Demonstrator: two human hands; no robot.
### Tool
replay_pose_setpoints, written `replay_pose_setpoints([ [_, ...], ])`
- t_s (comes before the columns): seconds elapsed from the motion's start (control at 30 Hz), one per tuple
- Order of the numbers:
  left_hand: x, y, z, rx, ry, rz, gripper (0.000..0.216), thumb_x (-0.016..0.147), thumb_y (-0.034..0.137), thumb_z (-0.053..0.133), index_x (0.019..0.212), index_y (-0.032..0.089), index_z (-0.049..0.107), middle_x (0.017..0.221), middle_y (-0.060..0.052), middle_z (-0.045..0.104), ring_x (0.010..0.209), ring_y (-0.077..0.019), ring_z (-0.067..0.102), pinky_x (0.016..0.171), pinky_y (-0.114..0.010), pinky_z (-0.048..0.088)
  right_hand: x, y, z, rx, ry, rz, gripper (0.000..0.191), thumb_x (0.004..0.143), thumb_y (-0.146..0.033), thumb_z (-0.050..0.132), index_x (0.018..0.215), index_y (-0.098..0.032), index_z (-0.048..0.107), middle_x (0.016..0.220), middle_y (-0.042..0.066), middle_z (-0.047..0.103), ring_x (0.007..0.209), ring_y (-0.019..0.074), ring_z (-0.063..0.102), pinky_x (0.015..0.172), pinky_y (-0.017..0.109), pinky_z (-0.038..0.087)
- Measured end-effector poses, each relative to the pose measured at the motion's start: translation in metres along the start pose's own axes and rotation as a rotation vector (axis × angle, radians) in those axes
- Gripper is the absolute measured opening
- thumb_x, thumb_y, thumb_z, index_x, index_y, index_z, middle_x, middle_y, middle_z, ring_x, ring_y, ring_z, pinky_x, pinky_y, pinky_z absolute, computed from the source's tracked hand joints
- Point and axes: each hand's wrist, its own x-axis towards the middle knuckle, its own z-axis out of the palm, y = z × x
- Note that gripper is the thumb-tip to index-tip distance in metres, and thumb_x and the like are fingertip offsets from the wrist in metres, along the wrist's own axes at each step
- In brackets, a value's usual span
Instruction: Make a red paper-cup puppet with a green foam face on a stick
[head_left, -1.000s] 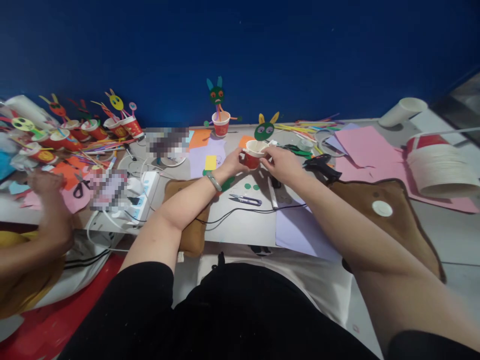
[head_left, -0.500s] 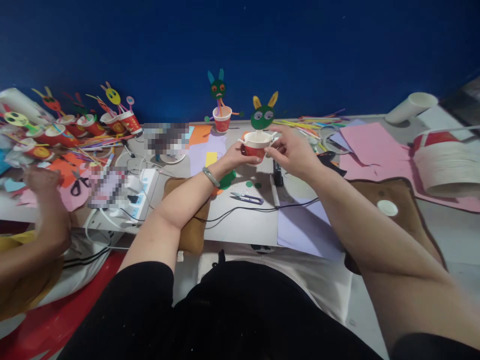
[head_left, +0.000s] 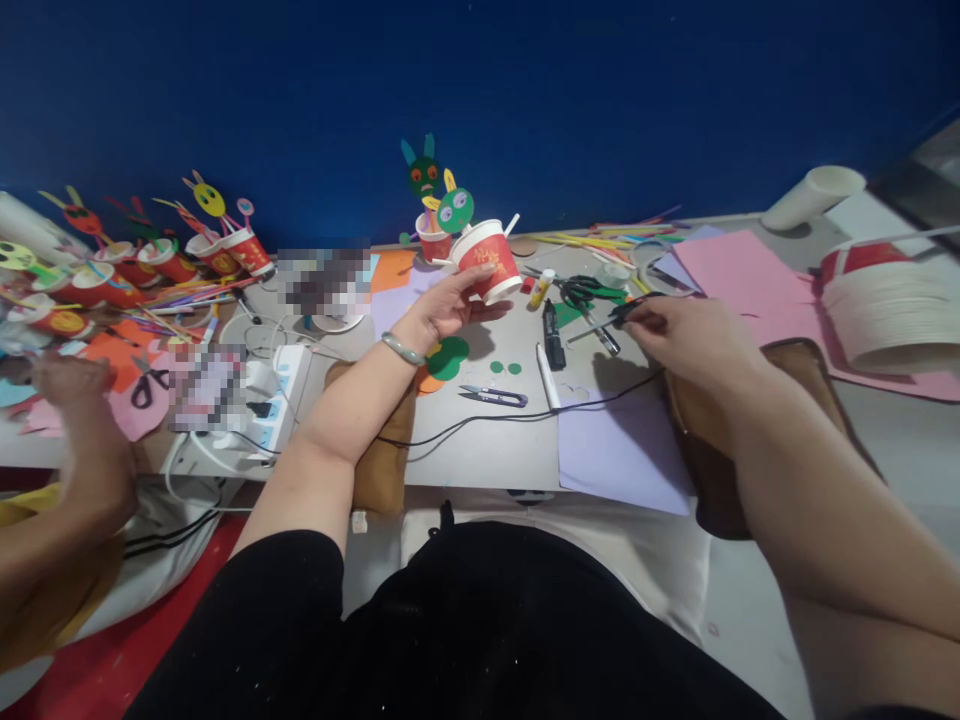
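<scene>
My left hand [head_left: 444, 305] is closed round a red paper cup [head_left: 489, 258], holding it tilted above the grey table [head_left: 487, 450]. A green paper bunny face [head_left: 455, 210] on a stick rises from the cup, and white straws poke out of its sides. My right hand [head_left: 679, 335] lies lower on the right, fingers closed on a black glue gun [head_left: 628, 310] whose cord runs across the table. Between the hands lie a black marker [head_left: 553, 346], a white pen [head_left: 545, 376] and small snips [head_left: 492, 396].
A second bunny cup [head_left: 426, 200] stands by the blue wall. Finished cup puppets [head_left: 187, 250] crowd the far left near a power strip [head_left: 279, 398]. Another person's hand [head_left: 71, 385] works at the left. Pink paper [head_left: 739, 275], lilac paper [head_left: 619, 450] and stacked cups [head_left: 889, 315] lie right.
My left hand lifted and tilted the cup up and to the left. My right hand let go of the cup, dropped to the right and closed on the glue gun.
</scene>
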Motion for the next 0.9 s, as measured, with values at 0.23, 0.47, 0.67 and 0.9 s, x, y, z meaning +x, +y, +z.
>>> replay_pose_setpoints([
  [0.23, 0.0, -0.001, -0.002, 0.136, -0.003, 0.07, 0.044, 0.085, 0.045, 0.102, 0.113, 0.02, 0.077, 0.118, -0.015, 0.09, 0.128, -0.0387, 0.083, 0.122, -0.061, 0.066, 0.005, 0.008, -0.001, -0.117, -0.037, -0.022, 0.019, 0.102, -0.026, 0.073, 0.1, -0.022, 0.091, 0.104, 0.021, 0.088, 0.089, 0.0346, 0.075, 0.077, 0.044, 0.047],
  [0.47, -0.005, -0.004, 0.008, 0.101, 0.083, 0.093, 0.03, 0.089, 0.034, 0.097, 0.11, 0.02, 0.08, 0.116, -0.012, 0.091, 0.128, -0.0347, 0.084, 0.118, -0.055, 0.07, 0.002, -0.017, 0.008, -0.208, -0.122, 0.001, 0.029, 0.108, -0.025, 0.063, 0.114, -0.018, 0.091, 0.119, 0.025, 0.089, 0.104, 0.0366, 0.08, 0.079, 0.042, 0.047],
  [0.67, -0.013, -0.005, 0.018, 0.138, 0.1, 0.13, 0.024, 0.094, 0.027, 0.091, 0.113, 0.02, 0.079, 0.119, -0.011, 0.09, 0.128, -0.0307, 0.084, 0.126, -0.056, 0.065, 0.016, -0.021, 0.006, -0.206, -0.112, 0.031, 0.041, 0.113, -0.028, 0.055, 0.134, -0.013, 0.087, 0.131, 0.029, 0.087, 0.116, 0.0388, 0.079, 0.089, 0.042, 0.05],
  [0.9, -0.009, -0.005, 0.015, 0.147, 0.088, 0.149, 0.034, 0.086, 0.03, 0.097, 0.111, 0.021, 0.076, 0.102, -0.006, 0.087, 0.094, -0.0219, 0.082, 0.108, -0.046, 0.068, 0.082, -0.027, 0.013, -0.115, -0.1, 0.027, 0.035, 0.113, -0.027, 0.065, 0.135, -0.016, 0.09, 0.131, 0.021, 0.088, 0.114, 0.0353, 0.077, 0.091, 0.039, 0.051],
])
